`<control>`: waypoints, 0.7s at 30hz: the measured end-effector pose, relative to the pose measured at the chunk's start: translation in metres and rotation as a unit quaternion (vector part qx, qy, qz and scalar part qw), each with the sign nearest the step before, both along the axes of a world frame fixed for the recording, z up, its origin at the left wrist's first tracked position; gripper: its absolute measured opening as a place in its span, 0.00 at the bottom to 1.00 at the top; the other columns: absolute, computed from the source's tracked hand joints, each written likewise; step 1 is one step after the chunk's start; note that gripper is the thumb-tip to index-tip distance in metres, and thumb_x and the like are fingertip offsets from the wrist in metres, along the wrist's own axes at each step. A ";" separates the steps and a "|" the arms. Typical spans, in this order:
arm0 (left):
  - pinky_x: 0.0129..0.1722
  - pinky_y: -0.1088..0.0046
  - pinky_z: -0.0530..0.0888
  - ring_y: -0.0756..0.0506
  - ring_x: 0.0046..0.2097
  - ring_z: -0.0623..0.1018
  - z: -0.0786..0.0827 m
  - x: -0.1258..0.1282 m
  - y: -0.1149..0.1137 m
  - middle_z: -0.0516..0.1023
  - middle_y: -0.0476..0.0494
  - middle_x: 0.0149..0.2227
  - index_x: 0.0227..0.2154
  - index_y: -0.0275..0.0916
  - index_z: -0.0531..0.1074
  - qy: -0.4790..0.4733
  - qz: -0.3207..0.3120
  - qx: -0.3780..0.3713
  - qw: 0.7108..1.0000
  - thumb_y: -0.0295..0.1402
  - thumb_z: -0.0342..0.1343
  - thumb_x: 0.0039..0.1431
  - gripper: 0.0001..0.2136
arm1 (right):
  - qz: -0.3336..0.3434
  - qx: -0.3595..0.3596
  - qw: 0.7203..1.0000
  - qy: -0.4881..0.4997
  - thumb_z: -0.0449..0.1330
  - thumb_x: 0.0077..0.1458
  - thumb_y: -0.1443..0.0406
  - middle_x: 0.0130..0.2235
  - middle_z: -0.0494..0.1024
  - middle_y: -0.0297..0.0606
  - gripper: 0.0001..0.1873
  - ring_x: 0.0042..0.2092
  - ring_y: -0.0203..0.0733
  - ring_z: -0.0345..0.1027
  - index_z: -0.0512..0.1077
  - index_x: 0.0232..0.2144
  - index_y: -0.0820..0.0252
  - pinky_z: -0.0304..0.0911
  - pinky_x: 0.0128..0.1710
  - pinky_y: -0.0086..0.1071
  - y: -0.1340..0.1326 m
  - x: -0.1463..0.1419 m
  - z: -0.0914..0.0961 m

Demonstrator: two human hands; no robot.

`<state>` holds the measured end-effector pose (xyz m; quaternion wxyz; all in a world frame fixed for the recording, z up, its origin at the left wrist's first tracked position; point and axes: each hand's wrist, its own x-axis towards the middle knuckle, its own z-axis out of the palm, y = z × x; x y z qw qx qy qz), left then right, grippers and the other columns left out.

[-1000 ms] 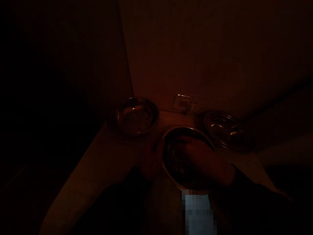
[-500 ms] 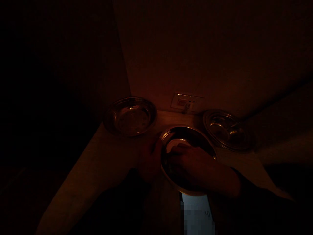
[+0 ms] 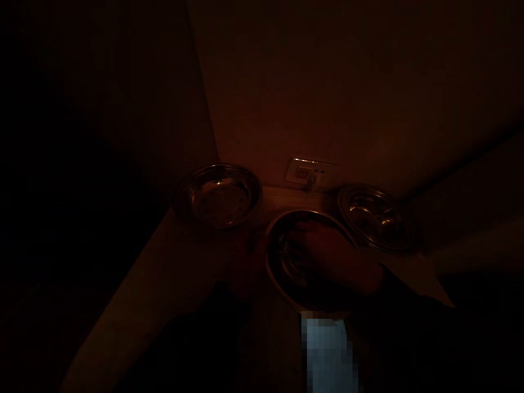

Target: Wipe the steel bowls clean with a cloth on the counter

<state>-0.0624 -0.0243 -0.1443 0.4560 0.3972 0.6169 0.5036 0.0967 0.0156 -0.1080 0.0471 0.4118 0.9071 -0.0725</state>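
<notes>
The light is very dim. A round metal bowl (image 3: 268, 262) stands in the middle of the wooden table, close in front of me. My left hand (image 3: 248, 265) is at its left rim and appears to grip it, though its fingers are mostly lost in shadow. Inside the bowl is my right hand (image 3: 323, 251), reaching in from the right with the fingers pointing down and left. The fingertips are too dark to make out, and so is whatever lies under them. Some curved reflections show on the bowl's inner wall.
A shallow metal dish (image 3: 223, 202) stands at the back left of the table (image 3: 123, 305). Another metal dish (image 3: 368, 215) is at the back right, close to the bowl. A lit screen (image 3: 329, 355) lies in front. A wall socket (image 3: 311, 172) with a plug is behind.
My right hand has shifted slightly up and to the left inside the bowl. The picture has become darker, and the bowl sits slightly farther left and higher in view.
</notes>
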 end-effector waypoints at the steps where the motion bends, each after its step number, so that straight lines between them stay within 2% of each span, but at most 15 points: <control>1: 0.36 0.73 0.72 0.46 0.37 0.78 -0.001 -0.001 0.001 0.80 0.44 0.35 0.36 0.35 0.72 -0.001 0.003 0.000 1.000 0.36 0.53 0.53 0.11 | 0.011 -0.002 1.000 0.003 0.53 0.58 0.68 0.47 0.73 0.44 0.13 0.48 0.44 0.66 0.72 0.45 0.58 0.62 0.44 0.33 0.000 0.001 -0.001; 5: 0.33 0.72 0.72 0.46 0.34 0.77 -0.005 -0.001 0.004 0.78 0.44 0.32 0.34 0.35 0.70 0.003 -0.002 0.002 1.000 0.43 0.54 0.52 0.15 | 0.053 -0.028 0.998 0.034 0.54 0.58 0.68 0.48 0.72 0.44 0.13 0.52 0.45 0.63 0.73 0.44 0.57 0.59 0.49 0.37 -0.003 0.005 -0.005; 9: 0.37 0.71 0.72 0.46 0.38 0.77 -0.004 0.001 0.003 0.79 0.42 0.37 0.38 0.35 0.71 0.005 -0.020 -0.005 1.000 0.42 0.54 0.54 0.15 | 0.100 -0.042 0.992 0.065 0.54 0.58 0.67 0.48 0.73 0.40 0.11 0.52 0.46 0.63 0.73 0.42 0.56 0.55 0.53 0.43 -0.015 0.006 -0.005; 12: 0.41 0.71 0.71 0.46 0.42 0.77 -0.002 0.002 0.002 0.78 0.41 0.41 0.42 0.35 0.71 -0.006 -0.031 -0.006 1.000 0.37 0.50 0.57 0.15 | 0.122 -0.065 0.987 0.085 0.54 0.59 0.67 0.47 0.73 0.39 0.11 0.52 0.42 0.63 0.74 0.41 0.56 0.57 0.53 0.37 -0.022 0.005 -0.004; 14: 0.45 0.72 0.70 0.46 0.45 0.76 -0.001 0.003 0.000 0.78 0.42 0.44 0.44 0.35 0.72 -0.007 -0.048 0.011 0.999 0.35 0.48 0.59 0.15 | 0.102 -0.065 0.989 0.080 0.54 0.58 0.68 0.47 0.73 0.39 0.11 0.51 0.41 0.63 0.73 0.42 0.56 0.59 0.51 0.35 -0.022 0.004 -0.006; 19: 0.47 0.70 0.69 0.45 0.47 0.75 0.000 0.001 -0.002 0.77 0.40 0.45 0.46 0.33 0.72 0.042 -0.058 0.024 0.997 0.34 0.46 0.60 0.16 | -0.010 0.005 1.000 0.026 0.53 0.58 0.68 0.44 0.73 0.43 0.12 0.46 0.45 0.66 0.72 0.43 0.59 0.62 0.45 0.37 -0.011 0.001 -0.010; 21: 0.47 0.69 0.69 0.45 0.47 0.75 -0.001 0.001 -0.002 0.77 0.40 0.46 0.46 0.34 0.71 0.048 -0.051 0.013 0.997 0.34 0.46 0.60 0.16 | -0.019 0.014 1.000 0.014 0.53 0.58 0.68 0.44 0.73 0.44 0.12 0.45 0.46 0.66 0.71 0.43 0.60 0.63 0.43 0.37 -0.009 0.000 -0.010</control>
